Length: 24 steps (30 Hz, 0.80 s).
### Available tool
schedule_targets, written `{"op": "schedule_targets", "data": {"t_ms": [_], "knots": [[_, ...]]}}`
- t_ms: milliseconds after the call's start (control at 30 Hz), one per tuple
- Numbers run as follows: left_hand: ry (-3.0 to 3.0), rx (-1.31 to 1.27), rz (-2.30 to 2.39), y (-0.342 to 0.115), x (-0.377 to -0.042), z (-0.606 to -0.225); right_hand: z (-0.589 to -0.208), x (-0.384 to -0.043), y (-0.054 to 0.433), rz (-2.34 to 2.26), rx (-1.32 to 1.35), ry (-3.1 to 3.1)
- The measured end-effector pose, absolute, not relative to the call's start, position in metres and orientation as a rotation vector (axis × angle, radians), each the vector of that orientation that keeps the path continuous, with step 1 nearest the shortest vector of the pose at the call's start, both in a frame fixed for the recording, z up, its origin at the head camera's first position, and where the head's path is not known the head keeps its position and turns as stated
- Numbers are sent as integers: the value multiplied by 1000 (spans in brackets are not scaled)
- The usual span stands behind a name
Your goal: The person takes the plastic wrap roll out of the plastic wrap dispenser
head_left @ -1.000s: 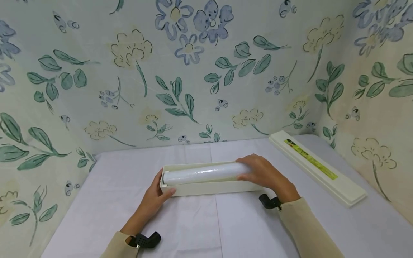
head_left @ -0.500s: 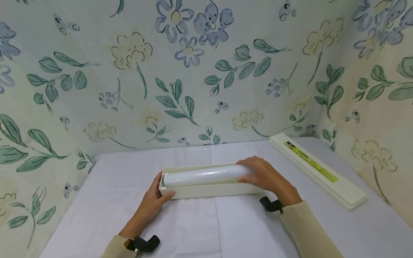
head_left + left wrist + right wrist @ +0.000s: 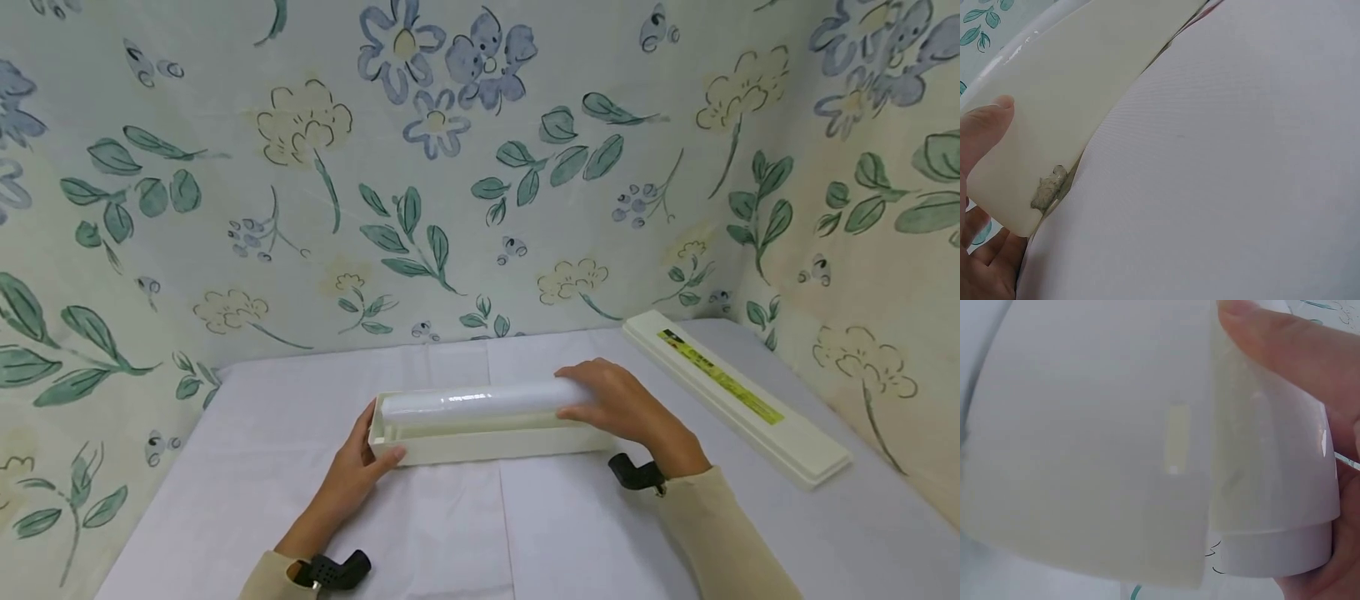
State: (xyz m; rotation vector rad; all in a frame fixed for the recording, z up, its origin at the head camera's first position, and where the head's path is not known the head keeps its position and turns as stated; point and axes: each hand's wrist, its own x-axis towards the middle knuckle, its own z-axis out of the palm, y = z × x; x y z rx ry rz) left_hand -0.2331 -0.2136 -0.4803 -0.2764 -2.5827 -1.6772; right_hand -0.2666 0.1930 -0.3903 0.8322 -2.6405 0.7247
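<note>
A long cream box [image 3: 495, 446] without its lid lies across the cloth. My left hand [image 3: 352, 471] grips its left end, thumb on the front wall and fingers behind. The left wrist view shows that thumb [image 3: 988, 128] flat on the box wall. Over the box's back side is a glossy roll of cling film [image 3: 468, 402], raised so the inside front of the box shows. My right hand [image 3: 626, 404] holds the roll's right end between thumb and fingers. In the right wrist view the core end [image 3: 1275, 553] sticks out beyond the wound film, beside the box.
The cream lid [image 3: 720, 392], with a yellow-green label, lies slanted at the right of the white-clothed table [image 3: 450, 533]. A flower-patterned curtain [image 3: 300, 208] hangs behind and on both sides. A grey-green lump [image 3: 1050, 187] sticks to the box's lower edge.
The roll has risen out of the box and shifted toward its back wall, with my right hand holding it. The box and my left hand have stayed nearly in place.
</note>
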Motion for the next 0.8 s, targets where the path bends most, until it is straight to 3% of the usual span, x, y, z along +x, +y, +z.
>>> {"op": "schedule_targets", "data": {"t_ms": [333, 800], "knots": [[-2603, -306, -1669, -204, -218, -451, -382, -263, 200, 753, 785, -2597], [-2606, -267, -1681, -202, -216, -449, -379, -261, 208, 783, 753, -2598]]}}
